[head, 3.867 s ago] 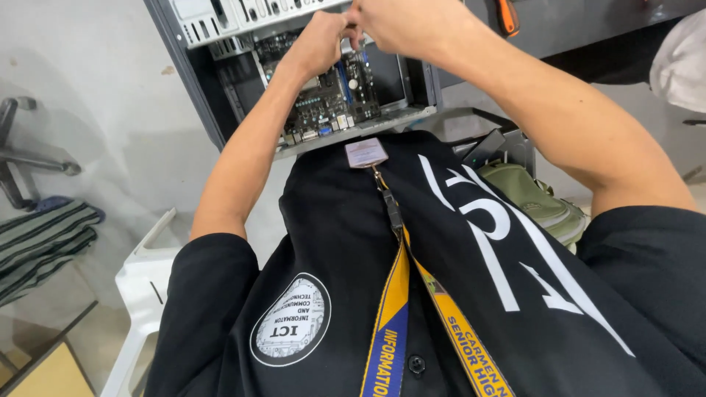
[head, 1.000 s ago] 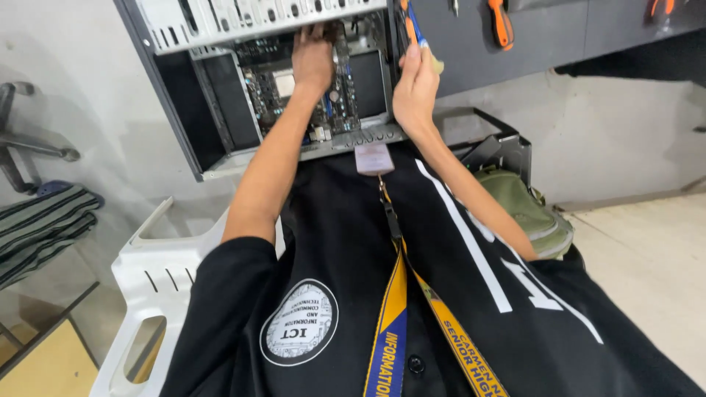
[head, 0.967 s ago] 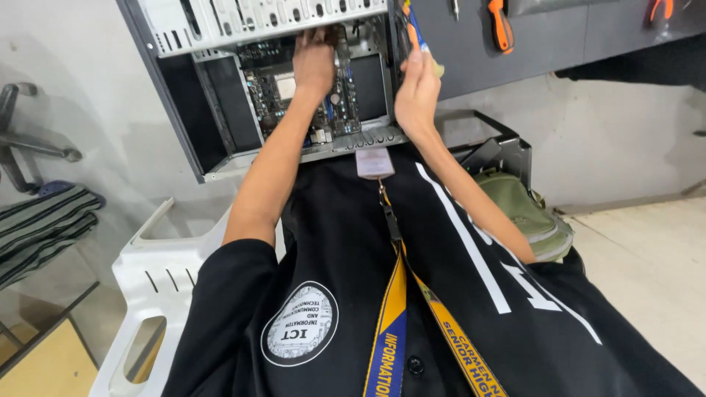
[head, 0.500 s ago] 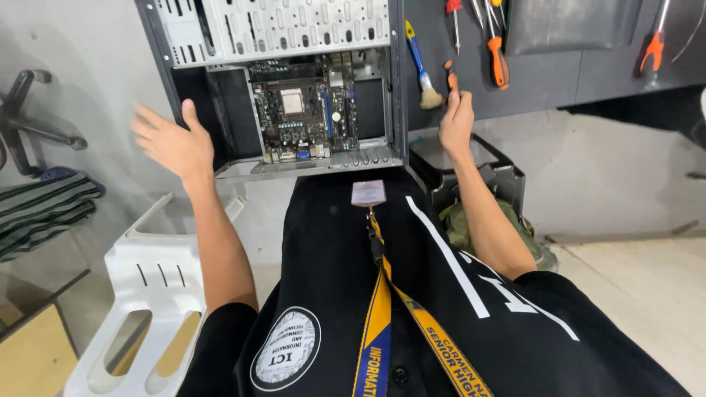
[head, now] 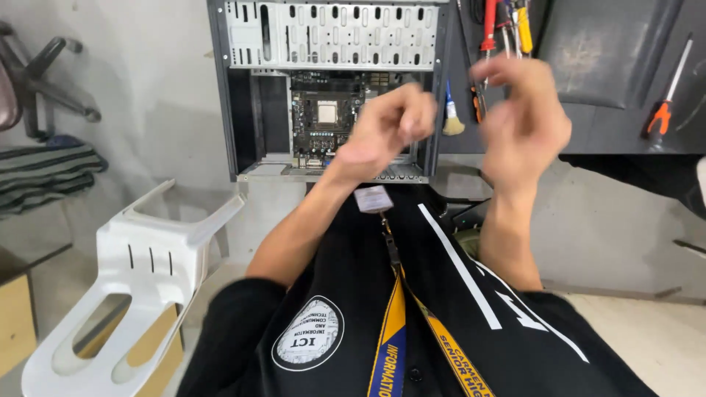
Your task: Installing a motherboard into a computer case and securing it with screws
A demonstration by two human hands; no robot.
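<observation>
So the grey worktop [head: 169, 110] is carrying an open PC case [head: 331, 88], side panel off, with the motherboard [head: 323, 121] facing up inside and its drive bays [head: 331, 33] at the far end. Just right of the case there's a dark mat [head: 610, 81] laid on the same surface. Tools are spread over it: a small brush [head: 451, 114], a red-handled screwdriver [head: 489, 26], a yellow-handled one [head: 523, 22], and a screwdriver with an orange grip [head: 665, 92] well off to the right. Some of them are partly blocked from view.
</observation>
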